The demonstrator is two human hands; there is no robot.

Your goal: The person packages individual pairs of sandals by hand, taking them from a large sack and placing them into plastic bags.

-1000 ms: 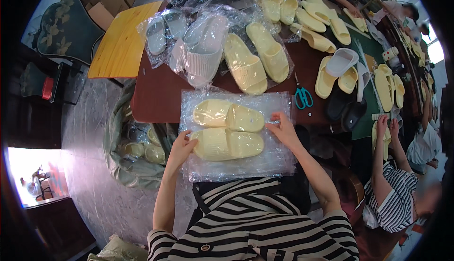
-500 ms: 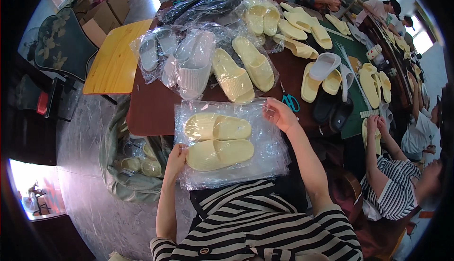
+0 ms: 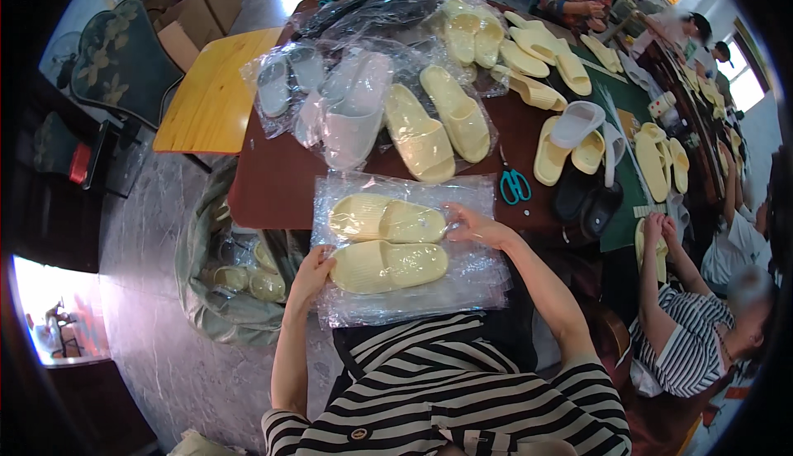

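Note:
A pair of pale yellow slippers (image 3: 388,268) lies side by side on a stack of clear plastic bags (image 3: 471,278) at the table's near edge. Whether the pair lies inside the top bag or on it, I cannot tell. My left hand (image 3: 312,273) is closed at the left side, by the toe of the nearer slipper, pinching the bag's edge. At the heel end of the farther slipper, my right hand (image 3: 477,229) has its fingers apart, fingertips close to the heel and the plastic.
Bagged white slippers (image 3: 353,130) and bagged yellow slippers (image 3: 420,138) cover the dark red table (image 3: 268,192). Teal-handled scissors (image 3: 514,185) lie to the right. A sack of bagged slippers (image 3: 198,291) stands on the floor at left. A co-worker (image 3: 686,332) sits at right.
My right hand has moved left and down, from the bag's far right corner to the slippers' heel end. My left hand stays at the toe end.

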